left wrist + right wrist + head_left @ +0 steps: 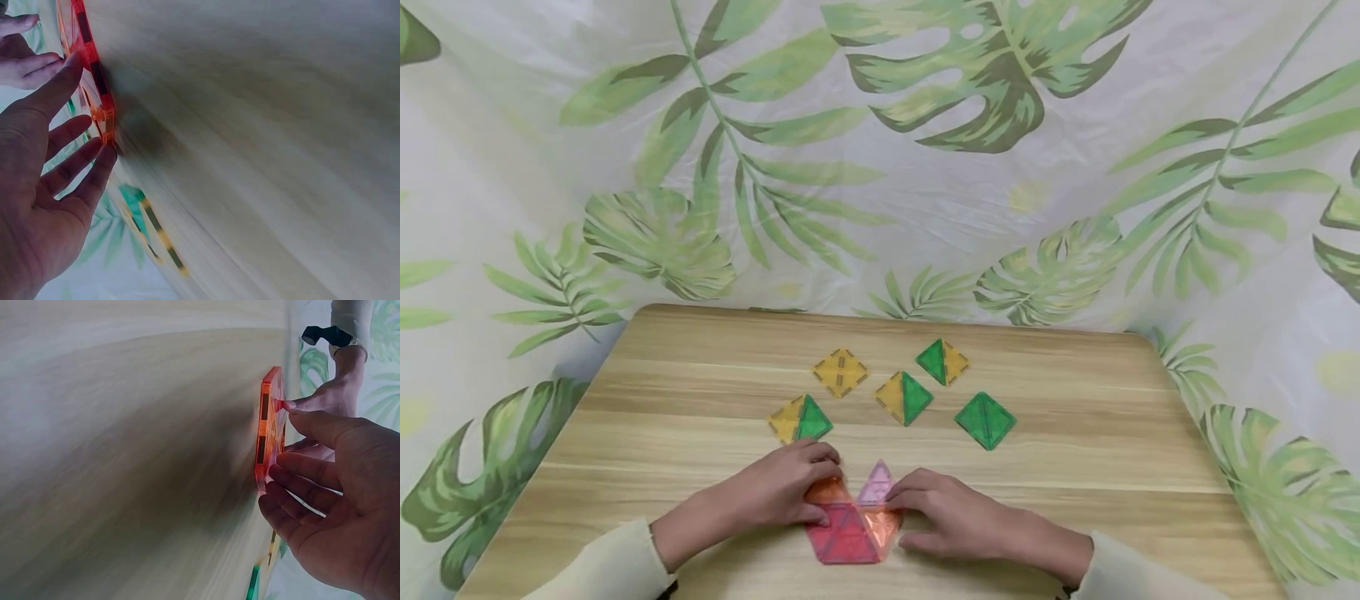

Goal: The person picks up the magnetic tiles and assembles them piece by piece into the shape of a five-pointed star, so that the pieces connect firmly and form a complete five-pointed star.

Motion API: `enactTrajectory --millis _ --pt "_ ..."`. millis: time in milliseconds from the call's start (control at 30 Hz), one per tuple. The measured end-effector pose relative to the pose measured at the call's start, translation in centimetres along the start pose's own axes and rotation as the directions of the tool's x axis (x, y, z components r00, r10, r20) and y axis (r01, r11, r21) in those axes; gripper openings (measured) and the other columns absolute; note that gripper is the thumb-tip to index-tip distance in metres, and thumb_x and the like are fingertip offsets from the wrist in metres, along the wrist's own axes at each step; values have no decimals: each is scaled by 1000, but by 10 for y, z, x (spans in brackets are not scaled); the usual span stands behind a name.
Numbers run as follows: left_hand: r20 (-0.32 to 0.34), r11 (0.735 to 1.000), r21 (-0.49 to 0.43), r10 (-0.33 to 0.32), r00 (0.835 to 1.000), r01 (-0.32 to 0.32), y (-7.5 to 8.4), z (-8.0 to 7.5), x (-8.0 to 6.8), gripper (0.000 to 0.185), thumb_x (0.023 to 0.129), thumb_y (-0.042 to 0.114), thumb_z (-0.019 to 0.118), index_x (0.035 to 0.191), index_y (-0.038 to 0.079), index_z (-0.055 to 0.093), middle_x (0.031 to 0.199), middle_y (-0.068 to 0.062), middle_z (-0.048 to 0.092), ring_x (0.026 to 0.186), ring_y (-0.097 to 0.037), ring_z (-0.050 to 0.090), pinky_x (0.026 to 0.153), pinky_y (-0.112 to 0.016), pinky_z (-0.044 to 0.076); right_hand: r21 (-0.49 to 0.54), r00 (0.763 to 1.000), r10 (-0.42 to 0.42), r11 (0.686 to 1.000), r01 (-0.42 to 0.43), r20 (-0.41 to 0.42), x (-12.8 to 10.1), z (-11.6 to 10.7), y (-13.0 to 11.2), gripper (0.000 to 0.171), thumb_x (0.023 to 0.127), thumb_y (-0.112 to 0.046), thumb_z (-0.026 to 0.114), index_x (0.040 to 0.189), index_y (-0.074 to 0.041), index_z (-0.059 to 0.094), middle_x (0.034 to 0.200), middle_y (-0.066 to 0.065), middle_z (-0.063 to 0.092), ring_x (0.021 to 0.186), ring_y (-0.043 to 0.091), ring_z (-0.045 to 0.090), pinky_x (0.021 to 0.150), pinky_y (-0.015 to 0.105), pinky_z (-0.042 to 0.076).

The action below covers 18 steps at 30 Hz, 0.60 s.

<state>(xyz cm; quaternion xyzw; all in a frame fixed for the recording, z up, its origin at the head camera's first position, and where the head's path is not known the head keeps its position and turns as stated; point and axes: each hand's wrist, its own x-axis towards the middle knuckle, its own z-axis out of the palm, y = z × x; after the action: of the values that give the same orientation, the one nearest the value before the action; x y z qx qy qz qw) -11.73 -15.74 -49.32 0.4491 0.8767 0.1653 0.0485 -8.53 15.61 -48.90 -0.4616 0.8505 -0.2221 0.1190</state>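
One flat cluster of translucent tiles lies at the front of the table (pixel 1075 467), between two hands: a red trapezoid (pixel 848 540) divided by seams, one orange tile (pixel 832 492) at its upper left, a second orange tile (pixel 881 525) at its right, and one pink triangle (pixel 877 483) on top. The left hand (pixel 784 483), fingers loosely extended, touches the upper-left orange tile, its thumb on the red. The right hand (pixel 953 512), also relaxed, touches the pink triangle. Beyond are five separate two-triangle diamonds: one all yellow (pixel 831 372), one all green (pixel 976 421), three half yellow, half green. Behind hangs leaf-printed cloth (pixel 955 208).
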Motion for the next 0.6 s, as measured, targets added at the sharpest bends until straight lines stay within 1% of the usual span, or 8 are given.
enactTrajectory --millis 33,167,267,500,600 --pt "4 1000 -2 -5 1000 5 1 1 4 50 84 41 90 118 7 76 126 -7 69 119 -28 65 105 -46 55 1 1000 10 1000 -10 -5 -2 -1 1 35 100 -26 76 129 -7 73 134 2 67 127 12 60 108 28 52" --pt "12 1000 -21 -18 1000 18 2 7 18 52 85 43 89 120 8 76 129 -7 69 121 -27 64 107 -46 54 -14 999 24 1000 -25 -47 -12 -3 8 35 98 -26 78 127 -6 73 132 2 68 124 13 62 105 28 54" --pt "17 999 -42 -19 1000 20 2 9 28 51 86 42 89 121 8 76 130 -7 68 120 -24 63 103 -41 56 -30 996 22 999 -25 -90 -17 -3 14 35 96 -24 80 125 -6 74 130 3 69 121 15 64 103 29 55" --pt "16 998 -47 29 999 -28 -5 7 49 51 84 38 91 120 5 76 129 -10 67 119 -25 63 101 -38 58 -22 992 77 997 -80 -100 -24 -6 21 34 97 -25 80 125 -6 74 130 1 69 120 14 63 101 29 56" --pt "18 998 -51 36 999 -35 -7 6 56 51 85 38 91 121 5 75 130 -10 67 119 -24 63 101 -37 58 -21 989 95 995 -98 -113 -25 -7 25 35 96 -24 81 124 -5 74 128 2 69 119 15 64 101 30 57"
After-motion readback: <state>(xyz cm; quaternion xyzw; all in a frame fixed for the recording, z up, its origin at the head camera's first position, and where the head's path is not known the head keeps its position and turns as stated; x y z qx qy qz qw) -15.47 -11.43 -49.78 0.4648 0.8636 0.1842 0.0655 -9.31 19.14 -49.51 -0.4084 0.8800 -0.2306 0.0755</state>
